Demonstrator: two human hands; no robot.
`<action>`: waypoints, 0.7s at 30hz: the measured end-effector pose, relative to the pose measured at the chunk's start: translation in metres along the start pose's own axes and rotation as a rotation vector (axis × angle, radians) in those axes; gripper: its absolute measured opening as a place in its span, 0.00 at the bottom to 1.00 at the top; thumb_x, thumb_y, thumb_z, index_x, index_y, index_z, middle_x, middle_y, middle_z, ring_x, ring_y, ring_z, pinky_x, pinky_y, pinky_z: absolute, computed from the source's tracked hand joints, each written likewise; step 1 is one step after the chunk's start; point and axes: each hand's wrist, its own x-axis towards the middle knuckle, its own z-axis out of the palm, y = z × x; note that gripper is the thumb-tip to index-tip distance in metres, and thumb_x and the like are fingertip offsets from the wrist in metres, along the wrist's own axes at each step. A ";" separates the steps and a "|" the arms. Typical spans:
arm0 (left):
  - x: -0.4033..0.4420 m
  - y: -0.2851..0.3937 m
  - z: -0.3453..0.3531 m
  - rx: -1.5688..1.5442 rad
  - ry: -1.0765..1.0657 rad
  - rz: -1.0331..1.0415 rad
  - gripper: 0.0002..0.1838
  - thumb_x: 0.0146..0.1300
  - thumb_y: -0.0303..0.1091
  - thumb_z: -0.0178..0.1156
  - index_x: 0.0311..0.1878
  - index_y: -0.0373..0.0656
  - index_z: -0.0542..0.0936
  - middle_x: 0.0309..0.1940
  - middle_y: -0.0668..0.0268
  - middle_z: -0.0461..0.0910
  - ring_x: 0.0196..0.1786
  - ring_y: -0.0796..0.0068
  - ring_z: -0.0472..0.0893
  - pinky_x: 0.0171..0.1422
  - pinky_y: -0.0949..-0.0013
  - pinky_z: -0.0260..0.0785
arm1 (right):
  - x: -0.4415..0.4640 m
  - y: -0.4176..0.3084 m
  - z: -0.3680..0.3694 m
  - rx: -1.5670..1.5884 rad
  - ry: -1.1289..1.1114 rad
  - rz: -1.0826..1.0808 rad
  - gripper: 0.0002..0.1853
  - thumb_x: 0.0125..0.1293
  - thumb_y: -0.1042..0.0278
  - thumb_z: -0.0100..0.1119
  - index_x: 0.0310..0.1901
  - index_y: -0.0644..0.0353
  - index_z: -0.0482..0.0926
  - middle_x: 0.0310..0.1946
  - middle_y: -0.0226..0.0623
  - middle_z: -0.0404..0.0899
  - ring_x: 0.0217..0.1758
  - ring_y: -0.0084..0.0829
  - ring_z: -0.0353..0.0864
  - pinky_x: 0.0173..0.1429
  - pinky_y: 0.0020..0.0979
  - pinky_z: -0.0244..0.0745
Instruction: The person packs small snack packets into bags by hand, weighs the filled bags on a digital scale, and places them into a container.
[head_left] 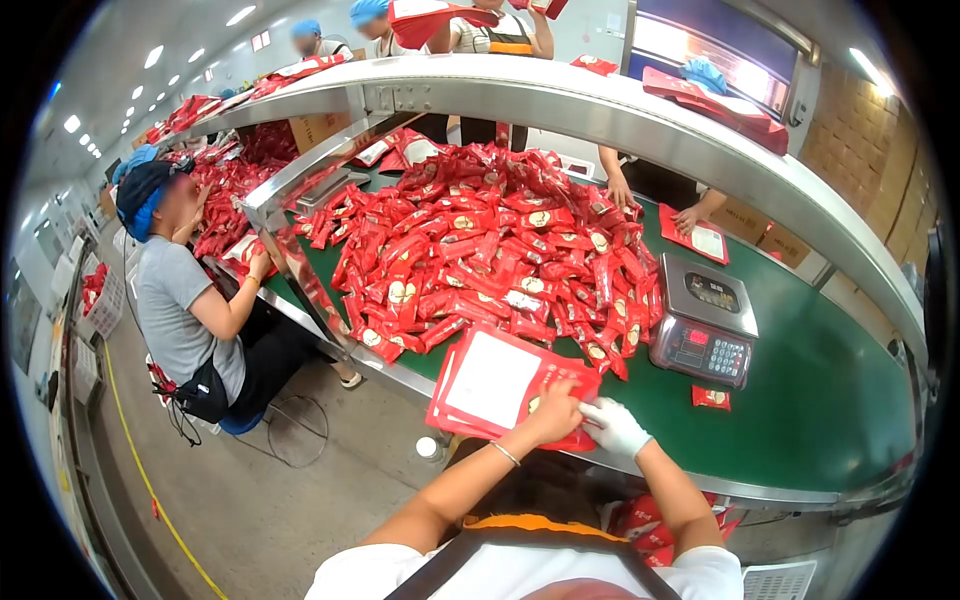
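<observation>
A stack of flat red bags with white panels (490,385) lies at the near edge of the green table, partly over its metal rim. My left hand (555,410), bare with a bracelet at the wrist, is on the right end of the stack, its fingers closed at the top bag. Close beside it, my right hand (613,427) wears a white glove and pinches the same bag's edge. Beyond the bags rises a large heap of small red packets (480,240). To the right stand a digital scale (705,320) and one loose red packet (711,398).
A metal-framed shelf (600,85) arches over the table (800,420). Across the table, a person's hands (690,215) rest near a red bag. At left a seated person (205,300) works at another heap. A white bottle (428,448) stands below the table edge.
</observation>
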 end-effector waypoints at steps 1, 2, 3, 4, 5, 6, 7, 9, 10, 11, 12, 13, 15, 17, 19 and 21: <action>-0.001 0.012 0.000 -0.032 -0.012 0.123 0.09 0.58 0.32 0.59 0.32 0.34 0.82 0.63 0.53 0.70 0.69 0.49 0.64 0.76 0.35 0.45 | 0.010 0.011 0.014 -0.130 -0.121 -0.069 0.25 0.59 0.67 0.63 0.61 0.47 0.77 0.42 0.46 0.81 0.44 0.47 0.81 0.47 0.44 0.77; -0.002 0.023 0.002 -0.065 -0.025 0.244 0.09 0.58 0.31 0.58 0.29 0.34 0.80 0.64 0.53 0.69 0.69 0.49 0.65 0.76 0.32 0.42 | 0.020 0.022 0.028 -0.250 -0.234 -0.153 0.21 0.59 0.65 0.64 0.57 0.51 0.80 0.39 0.46 0.82 0.40 0.49 0.82 0.43 0.44 0.77; 0.000 0.031 0.002 -0.155 -0.009 0.265 0.10 0.59 0.30 0.57 0.25 0.34 0.76 0.65 0.55 0.69 0.70 0.49 0.64 0.76 0.28 0.37 | 0.030 0.022 0.043 -0.188 -0.211 -0.165 0.21 0.59 0.65 0.64 0.56 0.51 0.80 0.39 0.46 0.82 0.40 0.49 0.82 0.43 0.44 0.77; 0.001 0.040 0.004 -0.210 -0.003 0.234 0.10 0.60 0.30 0.56 0.25 0.35 0.75 0.65 0.55 0.69 0.71 0.50 0.64 0.76 0.28 0.36 | 0.036 0.016 0.050 -0.062 -0.160 -0.140 0.21 0.59 0.65 0.64 0.56 0.51 0.80 0.39 0.46 0.82 0.40 0.48 0.82 0.44 0.44 0.77; 0.001 0.044 0.002 -0.208 0.017 0.254 0.10 0.60 0.30 0.57 0.25 0.36 0.76 0.64 0.55 0.69 0.70 0.50 0.64 0.75 0.27 0.36 | 0.044 0.008 0.059 0.119 -0.080 -0.082 0.21 0.59 0.64 0.63 0.56 0.51 0.80 0.39 0.46 0.82 0.40 0.48 0.82 0.44 0.44 0.77; 0.003 0.046 0.001 -0.206 0.041 0.277 0.10 0.60 0.31 0.57 0.26 0.36 0.76 0.63 0.54 0.70 0.70 0.50 0.64 0.75 0.27 0.37 | 0.051 0.002 0.065 0.228 -0.044 -0.043 0.20 0.60 0.64 0.63 0.56 0.51 0.80 0.38 0.46 0.82 0.40 0.48 0.82 0.44 0.44 0.77; 0.005 0.043 -0.004 -0.165 0.020 0.279 0.09 0.61 0.32 0.57 0.27 0.38 0.77 0.62 0.55 0.71 0.69 0.51 0.65 0.75 0.26 0.37 | 0.059 -0.003 0.070 0.336 -0.010 -0.008 0.20 0.60 0.64 0.63 0.55 0.51 0.80 0.38 0.46 0.82 0.40 0.48 0.82 0.44 0.44 0.77; 0.021 0.010 -0.012 -0.180 -0.072 0.197 0.08 0.63 0.37 0.58 0.32 0.44 0.79 0.60 0.60 0.76 0.69 0.55 0.67 0.75 0.27 0.39 | 0.073 -0.007 0.076 0.466 0.022 0.041 0.20 0.60 0.64 0.63 0.55 0.51 0.80 0.38 0.46 0.82 0.40 0.48 0.82 0.44 0.44 0.77; 0.044 -0.036 -0.003 -0.480 -0.172 0.080 0.10 0.65 0.40 0.57 0.40 0.46 0.81 0.60 0.63 0.77 0.68 0.56 0.68 0.75 0.29 0.39 | 0.077 -0.008 0.079 0.506 0.026 0.061 0.19 0.60 0.64 0.63 0.54 0.51 0.81 0.38 0.46 0.82 0.41 0.48 0.82 0.44 0.44 0.77; 0.049 -0.045 -0.027 -0.100 -0.099 0.148 0.15 0.65 0.41 0.55 0.51 0.47 0.81 0.59 0.62 0.78 0.68 0.56 0.68 0.76 0.33 0.41 | 0.081 -0.008 0.081 0.537 0.031 0.073 0.19 0.60 0.64 0.63 0.54 0.51 0.81 0.38 0.46 0.82 0.41 0.48 0.82 0.45 0.44 0.77; 0.050 -0.056 -0.042 0.168 -0.099 0.185 0.21 0.65 0.42 0.55 0.60 0.49 0.79 0.59 0.61 0.78 0.68 0.55 0.68 0.77 0.35 0.41 | 0.081 -0.008 0.082 0.558 0.027 0.083 0.19 0.60 0.64 0.63 0.54 0.51 0.81 0.38 0.46 0.82 0.41 0.48 0.82 0.45 0.44 0.77; 0.058 -0.067 -0.054 0.246 -0.315 0.087 0.24 0.63 0.41 0.56 0.63 0.50 0.78 0.59 0.59 0.78 0.69 0.54 0.67 0.78 0.37 0.41 | 0.080 -0.009 0.083 0.585 0.024 0.093 0.19 0.60 0.64 0.63 0.54 0.51 0.81 0.38 0.46 0.82 0.41 0.48 0.82 0.45 0.44 0.77; 0.066 -0.085 -0.058 0.281 -0.388 0.083 0.22 0.62 0.43 0.58 0.59 0.50 0.81 0.56 0.58 0.80 0.66 0.55 0.70 0.75 0.44 0.49 | 0.079 -0.007 0.081 0.615 0.019 0.108 0.18 0.60 0.63 0.63 0.53 0.51 0.81 0.38 0.46 0.82 0.41 0.47 0.82 0.45 0.44 0.77; 0.075 -0.095 -0.059 0.310 -0.419 0.099 0.20 0.62 0.43 0.58 0.56 0.49 0.82 0.53 0.58 0.81 0.62 0.56 0.74 0.73 0.47 0.53 | 0.075 -0.005 0.080 0.648 0.017 0.121 0.17 0.60 0.63 0.62 0.52 0.51 0.81 0.38 0.46 0.82 0.41 0.47 0.82 0.46 0.43 0.77; 0.078 -0.100 -0.060 0.215 -0.453 0.102 0.16 0.60 0.42 0.60 0.48 0.47 0.84 0.45 0.59 0.84 0.53 0.58 0.79 0.64 0.54 0.61 | 0.071 -0.005 0.081 0.682 0.011 0.135 0.17 0.60 0.63 0.62 0.52 0.51 0.82 0.38 0.46 0.82 0.42 0.47 0.82 0.46 0.43 0.77; 0.072 -0.107 -0.045 0.206 -0.314 0.141 0.15 0.59 0.42 0.62 0.47 0.47 0.84 0.42 0.60 0.84 0.49 0.58 0.81 0.61 0.55 0.62 | 0.070 -0.005 0.082 0.705 0.001 0.147 0.17 0.60 0.63 0.62 0.51 0.51 0.82 0.38 0.46 0.82 0.42 0.47 0.82 0.46 0.43 0.77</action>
